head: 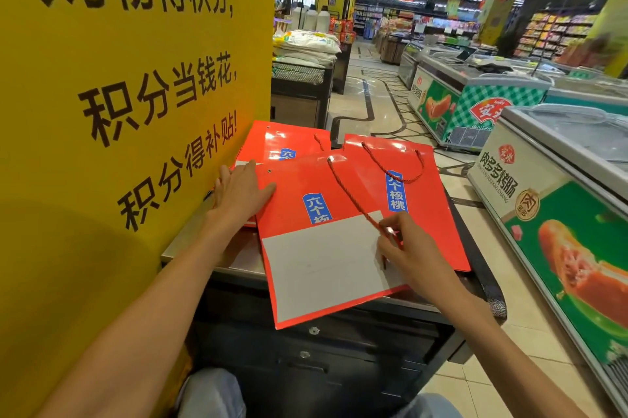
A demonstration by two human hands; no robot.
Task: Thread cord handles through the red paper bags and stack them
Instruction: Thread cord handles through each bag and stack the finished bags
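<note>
A flat red paper bag (pixel 299 200) with a white panel and a blue label lies on top, on a metal counter (pixel 238 257). A red cord (pixel 350 195) runs from the bag's upper right hole down to my right hand (pixel 407 254), which pinches its free end over the white panel. My left hand (pixel 241 189) rests flat on the bag's left edge, fingers straight. Under it to the right lies a second red bag (pixel 438 213) with a looped cord handle (pixel 394 166). A third red bag (pixel 282 140) lies behind, partly covered.
A tall yellow sign board (pixel 129 77) stands close on the left. Chest freezers (pixel 560 200) line the right side across a tiled aisle (pixel 373 104). Stacked white sacks (pixel 306 47) sit on a stand behind the counter. Dark drawers (pixel 312 349) are below the counter.
</note>
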